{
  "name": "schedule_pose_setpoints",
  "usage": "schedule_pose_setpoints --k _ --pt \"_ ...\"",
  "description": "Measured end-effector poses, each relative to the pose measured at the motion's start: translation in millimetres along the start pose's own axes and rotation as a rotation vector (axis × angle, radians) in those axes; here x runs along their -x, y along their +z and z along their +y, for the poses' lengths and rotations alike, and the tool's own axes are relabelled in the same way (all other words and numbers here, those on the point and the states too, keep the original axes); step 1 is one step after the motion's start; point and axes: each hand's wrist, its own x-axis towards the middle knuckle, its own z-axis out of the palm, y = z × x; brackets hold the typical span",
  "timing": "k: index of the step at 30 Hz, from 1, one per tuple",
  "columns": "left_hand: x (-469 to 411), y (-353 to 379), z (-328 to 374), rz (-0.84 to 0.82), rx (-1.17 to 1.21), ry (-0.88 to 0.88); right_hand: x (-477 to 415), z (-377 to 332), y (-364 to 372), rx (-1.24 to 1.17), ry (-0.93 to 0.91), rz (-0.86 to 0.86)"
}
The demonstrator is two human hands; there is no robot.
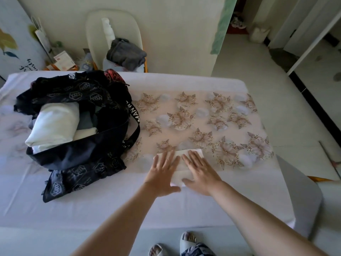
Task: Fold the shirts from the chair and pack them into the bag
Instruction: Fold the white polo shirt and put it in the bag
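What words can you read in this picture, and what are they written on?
"MAN", then more hidden letters: black bag's strap.
White letters on the bag's upper strap: too unclear to read.
Black handwriting on the wall: too blurred.
Red print on the box: too small.

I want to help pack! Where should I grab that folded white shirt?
The shirt is a narrow folded stack under the left hand and right hand. So probably scoop under its long sides, from left and right, lifting it flat; a corner pinch might unfold it.
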Motion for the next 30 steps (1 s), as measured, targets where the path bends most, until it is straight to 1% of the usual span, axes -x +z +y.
schedule_pose_setpoints --k 2,5,7,9,13,15,18,20,21,23,24,27,28,30 --pt "4.3 17.4 -2.7 0.081 -0.01 0.027 0.3 6.2 10.7 -0.001 -0.046 0.014" --pt "3.8 15.0 -3.2 0.171 -0.045 0.072 -4.4 15.5 20.0 0.103 -0.12 0.114" --pt "3.1 4.8 0.5 0.204 -0.039 0.087 -4.3 16.6 11.7 0.179 -0.117 0.08" --pt "5.2 -6.0 6.7 0.241 0.055 0.081 -3.8 11.3 -3.7 0.223 -0.107 0.053" --pt "15.9 -27.6 16.1 0.326 0.253 -0.02 -4.6 -10.0 -27.4 0.166 -0.164 0.117" --pt "21.3 -37.9 12.0 0.29 0.292 -0.068 -10.8 -18.2 -33.7 0.136 -0.202 0.123" --pt "34.6 -55.7 -6.0 0.157 0.23 -0.158 -26.3 -31.1 -57.5 0.067 -0.256 0.143" --pt "44.2 -71.3 -23.3 0.155 0.234 -0.218 -38.8 -44.2 -82.3 0.047 -0.281 0.122" --pt "48.1 -81.8 -33.4 0.193 0.28 -0.252 -46.1 -52.2 -95.3 0.051 -0.289 0.111" --pt "54.8 -109.2 -58.9 0.337 0.368 -0.296 -62.0 -71.9 -124.1 0.008 -0.287 0.113" --pt "58.4 -125.5 -73.8 0.405 0.356 -0.292 -71.0 -83.2 -138.9 -0.044 -0.284 0.125" --pt "70.4 -172.9 -125.7 0.519 0.307 -0.258 -101.3 -122.5 -177.3 -0.232 -0.275 0.16" --pt "75.1 -185.5 -144.9 0.552 0.321 -0.256 -112.9 -137.2 -186.6 -0.303 -0.256 0.15" --pt "83.8 -202.4 -186.0 0.673 0.331 -0.245 -135.4 -168.1 -198.8 -0.495 -0.208 0.122"
